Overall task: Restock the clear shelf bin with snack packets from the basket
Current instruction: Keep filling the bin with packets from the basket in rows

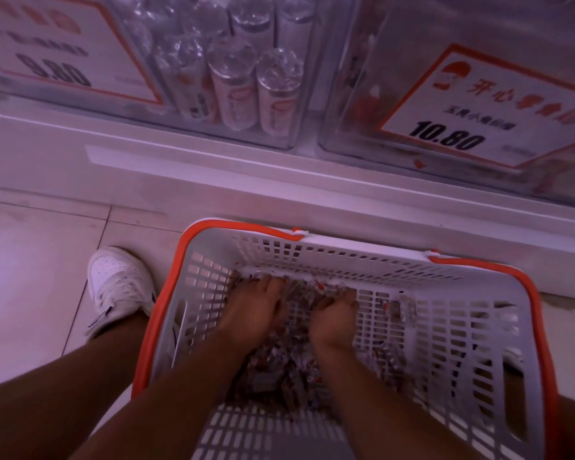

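A white mesh basket (445, 327) with an orange rim stands on the floor below the shelf. Small red-and-clear snack packets (279, 370) lie heaped on its bottom. Both my hands are down inside it, side by side. My left hand (251, 310) has its fingers dug into the heap at the far wall. My right hand (334, 315) curls its fingers into the packets too. Fingertips of both are buried, so the exact hold is hidden. The clear shelf bin (356, 104) with the 10.80 price card stands above at the right, with a few red packets inside.
A second clear bin (166, 104) at the upper left holds several upright clear tubes (233, 91) and a 9.80 card. A white shelf ledge (213, 167) juts out between bins and basket. My white shoe (120, 287) stands on the tiled floor left of the basket.
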{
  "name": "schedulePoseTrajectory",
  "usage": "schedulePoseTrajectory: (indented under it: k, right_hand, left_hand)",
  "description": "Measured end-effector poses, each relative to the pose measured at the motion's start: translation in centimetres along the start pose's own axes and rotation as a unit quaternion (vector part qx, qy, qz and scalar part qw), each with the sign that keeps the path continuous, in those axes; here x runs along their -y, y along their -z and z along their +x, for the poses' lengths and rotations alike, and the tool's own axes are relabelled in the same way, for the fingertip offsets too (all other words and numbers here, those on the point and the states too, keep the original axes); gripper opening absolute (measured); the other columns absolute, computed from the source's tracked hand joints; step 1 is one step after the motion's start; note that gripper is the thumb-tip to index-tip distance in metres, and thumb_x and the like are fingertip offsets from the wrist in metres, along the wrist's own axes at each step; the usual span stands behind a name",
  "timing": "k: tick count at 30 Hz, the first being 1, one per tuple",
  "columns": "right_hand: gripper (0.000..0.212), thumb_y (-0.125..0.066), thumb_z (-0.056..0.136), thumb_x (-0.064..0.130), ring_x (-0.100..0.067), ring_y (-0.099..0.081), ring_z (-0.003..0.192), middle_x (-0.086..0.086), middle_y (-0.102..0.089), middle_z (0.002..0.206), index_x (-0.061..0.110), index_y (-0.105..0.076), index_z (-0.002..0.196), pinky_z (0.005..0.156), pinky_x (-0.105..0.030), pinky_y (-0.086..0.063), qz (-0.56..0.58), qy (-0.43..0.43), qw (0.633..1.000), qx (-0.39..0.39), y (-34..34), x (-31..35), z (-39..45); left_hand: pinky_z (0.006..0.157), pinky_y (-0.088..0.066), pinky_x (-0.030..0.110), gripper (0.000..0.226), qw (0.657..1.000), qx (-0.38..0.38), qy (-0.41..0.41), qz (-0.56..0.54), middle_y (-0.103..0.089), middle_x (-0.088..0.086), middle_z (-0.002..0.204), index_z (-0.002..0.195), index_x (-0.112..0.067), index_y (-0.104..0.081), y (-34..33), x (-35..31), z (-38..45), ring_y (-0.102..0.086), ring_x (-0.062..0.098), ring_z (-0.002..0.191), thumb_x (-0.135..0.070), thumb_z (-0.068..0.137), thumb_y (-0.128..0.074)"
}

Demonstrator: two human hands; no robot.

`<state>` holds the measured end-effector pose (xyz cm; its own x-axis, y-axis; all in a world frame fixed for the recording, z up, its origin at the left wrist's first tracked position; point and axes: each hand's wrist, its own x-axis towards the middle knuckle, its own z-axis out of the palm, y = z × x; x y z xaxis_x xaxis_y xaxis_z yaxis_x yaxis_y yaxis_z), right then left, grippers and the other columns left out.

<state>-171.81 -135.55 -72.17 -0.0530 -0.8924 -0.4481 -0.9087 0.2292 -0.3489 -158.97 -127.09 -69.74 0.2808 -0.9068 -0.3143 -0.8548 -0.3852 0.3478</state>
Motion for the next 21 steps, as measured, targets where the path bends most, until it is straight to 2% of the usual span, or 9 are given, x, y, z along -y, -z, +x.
schedulePoseTrajectory:
  k: [1,3,6,9,12,14,17,19,21]
  right_hand:
    - [0.039,-0.046,0.098,0.019,-0.046,-0.062,0.087,-0.025,-0.049,0.129,0.002,-0.042,0.133,0.068,-0.043,-0.046,0.002,-0.009,1.000,0.003,-0.1,-0.4,0.1]
    - [0.041,-0.046,0.097,0.016,-0.047,-0.061,0.094,-0.025,-0.045,0.134,0.003,-0.040,0.136,0.074,-0.046,-0.049,-0.004,-0.010,0.999,0.031,-0.4,-0.7,0.3]
    - [0.046,-0.053,0.097,0.027,-0.045,-0.059,0.100,-0.023,-0.043,0.132,0.005,-0.039,0.135,0.082,-0.045,-0.049,0.003,0.009,0.998,0.060,-1.2,-0.1,0.8]
    - [0.057,-0.065,0.089,0.034,-0.042,-0.055,0.103,-0.022,-0.041,0.129,0.005,-0.041,0.132,0.086,-0.041,-0.047,0.015,-0.006,0.998,0.060,-2.1,1.0,1.1]
    - [0.056,-0.068,0.087,0.028,-0.041,-0.057,0.101,-0.021,-0.041,0.128,0.007,-0.041,0.132,0.085,-0.040,-0.048,-0.002,-0.021,0.998,0.062,-2.2,1.5,1.4]
    - [0.052,-0.068,0.086,0.023,-0.041,-0.060,0.098,-0.020,-0.043,0.126,0.008,-0.043,0.129,0.084,-0.041,-0.049,-0.006,-0.005,0.997,0.080,-1.9,1.1,1.7]
    - [0.038,-0.064,0.086,0.018,-0.039,-0.063,0.099,-0.018,-0.058,0.118,0.010,-0.055,0.122,0.082,-0.037,-0.049,0.034,0.015,0.995,0.089,-0.9,0.3,1.9]
    - [0.021,-0.062,0.087,0.016,-0.035,-0.066,0.097,-0.014,-0.069,0.104,0.009,-0.066,0.106,0.077,-0.033,-0.047,0.082,0.004,0.993,0.088,0.0,0.0,1.8]
    - [0.006,-0.064,0.084,0.009,-0.034,-0.068,0.091,-0.014,-0.071,0.091,0.008,-0.068,0.088,0.076,-0.036,-0.052,0.157,-0.030,0.981,0.111,1.2,-0.1,1.8]
  left_hand:
    - [0.091,-0.047,0.044,0.035,0.999,-0.004,0.039,-0.023,-0.064,0.009,0.112,0.116,-0.015,-0.057,0.3,-0.2,0.6,-0.065,0.033,0.096,-0.037,0.095,-0.040]
    - [0.094,-0.044,0.047,0.033,0.992,0.030,0.114,-0.046,-0.057,0.009,0.123,0.123,-0.016,-0.050,0.0,-0.7,2.3,-0.063,0.033,0.106,-0.037,0.103,-0.035]
    - [0.100,-0.043,0.045,0.036,0.984,0.081,0.134,-0.084,-0.050,0.013,0.137,0.136,-0.011,-0.044,-1.5,-1.3,3.8,-0.058,0.033,0.118,-0.026,0.104,-0.038]
    - [0.095,-0.045,0.044,0.030,0.963,0.045,0.170,-0.205,-0.057,0.019,0.125,0.122,-0.008,-0.055,-2.5,-2.1,3.9,-0.058,0.037,0.112,-0.028,0.102,-0.044]
    - [0.088,-0.048,0.042,0.023,0.931,0.011,0.233,-0.280,-0.065,0.021,0.108,0.110,-0.008,-0.059,-3.0,-2.3,3.8,-0.062,0.037,0.101,-0.027,0.100,-0.051]
    - [0.092,-0.048,0.042,0.024,0.898,0.018,0.267,-0.349,-0.067,0.021,0.107,0.108,-0.005,-0.062,-3.2,-2.1,4.3,-0.063,0.036,0.103,-0.026,0.099,-0.054]
    - [0.104,-0.044,0.042,0.033,0.855,0.049,0.307,-0.414,-0.066,0.017,0.122,0.117,-0.004,-0.064,-3.4,-2.6,4.9,-0.060,0.030,0.116,-0.030,0.098,-0.057]
    - [0.110,-0.040,0.041,0.037,0.833,0.077,0.329,-0.438,-0.062,0.011,0.130,0.123,-0.008,-0.062,-3.4,-3.5,5.0,-0.057,0.028,0.122,-0.034,0.097,-0.057]
    - [0.110,-0.040,0.036,0.038,0.797,0.072,0.355,-0.483,-0.063,0.008,0.129,0.123,-0.010,-0.064,-3.2,-4.1,4.6,-0.058,0.024,0.117,-0.037,0.097,-0.057]
